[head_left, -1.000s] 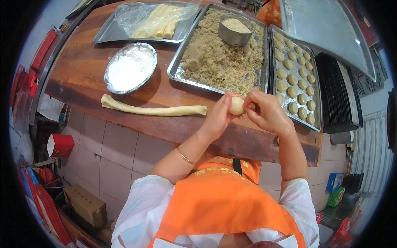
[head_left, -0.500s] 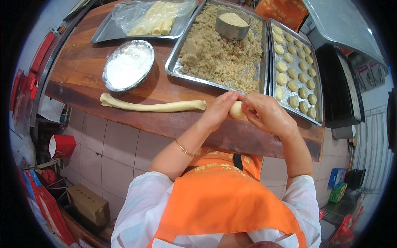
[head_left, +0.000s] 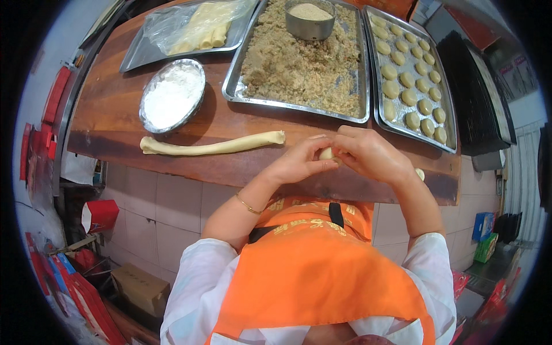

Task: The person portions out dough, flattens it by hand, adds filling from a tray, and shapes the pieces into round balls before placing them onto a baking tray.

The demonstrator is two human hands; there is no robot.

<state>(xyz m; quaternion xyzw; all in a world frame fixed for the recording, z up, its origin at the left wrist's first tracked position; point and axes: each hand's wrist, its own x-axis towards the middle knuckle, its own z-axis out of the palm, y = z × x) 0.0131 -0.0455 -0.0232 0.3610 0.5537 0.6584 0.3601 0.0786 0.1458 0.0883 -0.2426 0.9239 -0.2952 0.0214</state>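
Note:
Over the table's front edge, my left hand point(head_left: 298, 162) cups a small pale dough ball point(head_left: 326, 153), its thumb beneath and fingers curled behind. My right hand point(head_left: 368, 150) presses bent fingertips onto the same ball from the other side. Much of the ball is hidden by my fingers, so any filling inside cannot be seen. A long pale dough rope point(head_left: 213, 147) lies on the wood left of my left hand. Just past my right wrist, a small piece of dough point(head_left: 420, 173) shows near the edge.
Behind the rope stands a bowl of white flour point(head_left: 173, 96). A large tray point(head_left: 287, 104) holds crumbly brown filling and a metal cup point(head_left: 310, 27) of fine crumbs. At right, a tray point(head_left: 415, 137) carries rows of round dough pieces. Plastic-covered dough rolls point(head_left: 210, 34) sit at back left.
My fingers have closed further round the dough ball, which shows less than before. The view has shifted slightly, and the small dough piece by my right wrist has come into sight.

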